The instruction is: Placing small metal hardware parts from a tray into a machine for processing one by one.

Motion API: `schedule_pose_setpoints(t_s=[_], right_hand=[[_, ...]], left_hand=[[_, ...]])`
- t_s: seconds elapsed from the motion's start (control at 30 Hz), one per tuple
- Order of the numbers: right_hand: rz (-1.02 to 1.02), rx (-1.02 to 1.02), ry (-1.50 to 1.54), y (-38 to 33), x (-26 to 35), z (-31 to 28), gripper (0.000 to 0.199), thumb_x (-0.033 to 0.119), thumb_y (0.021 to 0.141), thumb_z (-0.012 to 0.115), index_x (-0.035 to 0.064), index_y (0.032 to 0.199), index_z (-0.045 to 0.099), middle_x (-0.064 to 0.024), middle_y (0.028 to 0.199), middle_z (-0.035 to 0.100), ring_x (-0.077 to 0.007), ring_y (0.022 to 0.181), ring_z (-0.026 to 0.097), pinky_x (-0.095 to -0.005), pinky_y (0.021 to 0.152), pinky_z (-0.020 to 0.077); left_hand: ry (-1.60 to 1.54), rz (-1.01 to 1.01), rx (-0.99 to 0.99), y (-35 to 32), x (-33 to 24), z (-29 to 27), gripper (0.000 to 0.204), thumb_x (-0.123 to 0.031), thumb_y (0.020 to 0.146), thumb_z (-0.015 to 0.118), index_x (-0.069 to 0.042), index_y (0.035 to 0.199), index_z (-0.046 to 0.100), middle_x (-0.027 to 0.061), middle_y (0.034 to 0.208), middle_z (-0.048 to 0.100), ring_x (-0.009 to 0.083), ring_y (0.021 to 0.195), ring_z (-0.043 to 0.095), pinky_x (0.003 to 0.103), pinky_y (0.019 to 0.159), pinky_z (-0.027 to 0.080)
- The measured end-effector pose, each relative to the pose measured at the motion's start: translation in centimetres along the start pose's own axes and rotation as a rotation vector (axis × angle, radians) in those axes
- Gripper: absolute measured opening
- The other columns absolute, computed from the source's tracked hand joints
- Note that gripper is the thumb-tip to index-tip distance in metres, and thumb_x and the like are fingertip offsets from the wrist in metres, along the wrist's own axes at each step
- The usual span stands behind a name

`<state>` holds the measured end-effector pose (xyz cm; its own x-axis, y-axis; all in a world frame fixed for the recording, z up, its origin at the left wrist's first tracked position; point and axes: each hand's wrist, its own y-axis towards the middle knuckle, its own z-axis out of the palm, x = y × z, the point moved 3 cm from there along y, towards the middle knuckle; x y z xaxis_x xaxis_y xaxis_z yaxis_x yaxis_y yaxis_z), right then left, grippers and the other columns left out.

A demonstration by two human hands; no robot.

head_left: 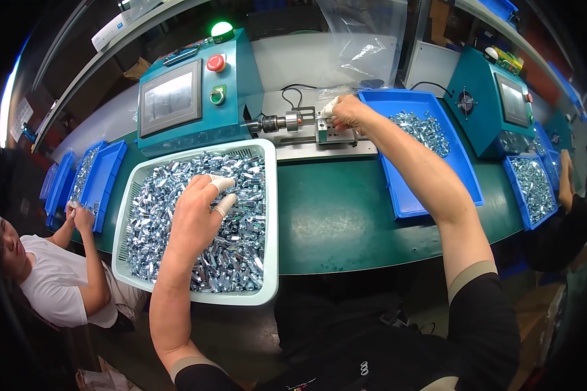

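Note:
My left hand (199,212), with white finger cots, rests in a white basket (270,215) full of small shiny metal parts (241,254), its fingers down among them; whether it grips one I cannot tell. My right hand (347,111) reaches to the small metal fixture (336,135) in front of a teal machine (199,98), its fingertips pinched at the fixture's top, apparently on a small part. The machine's spindle (277,122) points at the fixture.
A blue tray (430,182) with metal parts lies right of the fixture. A second teal machine (496,104) and another blue tray (531,189) stand further right. A person in a white shirt (59,280) works at blue trays (101,179) on the left. A clear plastic bag (365,45) hangs behind.

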<state>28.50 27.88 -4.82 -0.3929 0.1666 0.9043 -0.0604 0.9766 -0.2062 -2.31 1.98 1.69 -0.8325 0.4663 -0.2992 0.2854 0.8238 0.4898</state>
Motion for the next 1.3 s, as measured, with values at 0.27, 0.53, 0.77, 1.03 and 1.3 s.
schedule_pose_setpoints(t_s=[0.27,0.53,0.77,1.03,1.3], right_hand=[[0.041,0.006,0.031,-0.3,-0.4,1.1,0.018,0.005,0.087,0.069,-0.0050,0.102,0.071,-0.0122,0.088,0.070,-0.0183,0.067,0.066,-0.0299,0.051,0.0554],[0.076,-0.003,0.029,-0.4,-0.8,1.5,0.022,0.014,0.094,0.067,-0.0001,0.112,0.068,-0.0104,0.092,0.068,-0.0181,0.074,0.065,-0.0292,0.054,0.0551],[0.049,0.018,0.042,0.8,-1.2,3.4,0.013,0.012,0.094,0.065,-0.0001,0.098,0.069,-0.0095,0.082,0.069,-0.0180,0.064,0.063,-0.0304,0.053,0.0545],[-0.113,0.088,0.199,-1.1,-3.7,1.0,0.036,0.016,0.097,0.072,-0.0017,0.128,0.065,-0.0098,0.086,0.071,-0.0130,0.064,0.062,-0.0269,0.055,0.0514],[-0.379,-0.104,0.335,-8.2,-4.6,2.8,0.053,0.013,0.102,0.067,0.0014,0.151,0.050,-0.0148,0.129,0.071,-0.0185,0.111,0.068,-0.0282,0.081,0.0567]], left_hand=[[0.015,-0.023,0.012,-0.3,0.2,0.0,0.026,-0.006,0.085,0.079,-0.002,0.110,0.074,0.0145,0.099,0.071,0.0348,0.098,0.066,0.043,0.087,0.054],[0.013,0.009,0.008,0.1,-0.1,0.2,0.026,-0.006,0.086,0.079,-0.003,0.111,0.074,0.0143,0.100,0.071,0.0347,0.098,0.066,0.043,0.087,0.054],[-0.002,-0.033,-0.008,-0.9,0.3,-0.7,0.026,-0.005,0.086,0.079,-0.002,0.111,0.074,0.0138,0.104,0.072,0.0332,0.101,0.067,0.041,0.091,0.053],[-0.036,0.064,-0.052,-0.9,0.8,0.7,0.022,-0.012,0.089,0.078,-0.005,0.109,0.073,0.0115,0.100,0.071,0.0337,0.101,0.066,0.044,0.090,0.054],[-0.015,0.012,-0.055,-1.1,0.6,-0.2,0.023,-0.008,0.087,0.079,-0.004,0.109,0.075,0.0127,0.101,0.072,0.0331,0.099,0.067,0.042,0.087,0.055]])
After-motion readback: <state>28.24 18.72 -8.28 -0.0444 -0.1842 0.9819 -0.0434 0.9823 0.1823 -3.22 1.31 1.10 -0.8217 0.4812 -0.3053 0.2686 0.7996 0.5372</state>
